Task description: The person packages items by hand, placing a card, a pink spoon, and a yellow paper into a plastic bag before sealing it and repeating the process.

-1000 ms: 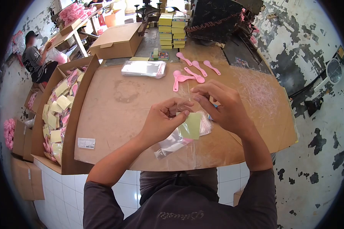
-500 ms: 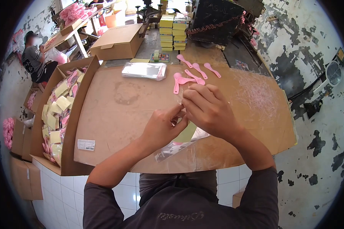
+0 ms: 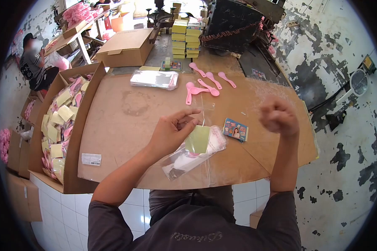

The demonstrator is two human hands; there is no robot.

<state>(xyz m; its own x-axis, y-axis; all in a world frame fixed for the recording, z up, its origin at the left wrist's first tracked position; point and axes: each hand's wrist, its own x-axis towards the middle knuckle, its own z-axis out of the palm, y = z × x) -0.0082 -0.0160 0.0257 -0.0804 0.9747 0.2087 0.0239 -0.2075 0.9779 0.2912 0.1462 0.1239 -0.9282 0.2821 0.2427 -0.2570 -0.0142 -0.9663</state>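
Observation:
My left hand is closed at the upper left edge of a clear plastic packet, its thumb and fingertips at the packet's opening. A yellow-green card and something pink show inside the packet. My right hand, curled and blurred by motion, is raised over the right part of the cardboard; whether it holds anything is hidden. Between the hands lies a small stack of printed cards. Several pink spoons are spread beyond the packet, and a stack of clear plastic bags lies to their left.
An open box of filled packets borders the cardboard-covered table on the left. A closed carton, card stacks and a black case stand at the back. Another person sits at far left.
My right hand has moved away from my left hand to the right, uncovering the printed cards. My left hand has shifted slightly left and stays at the packet.

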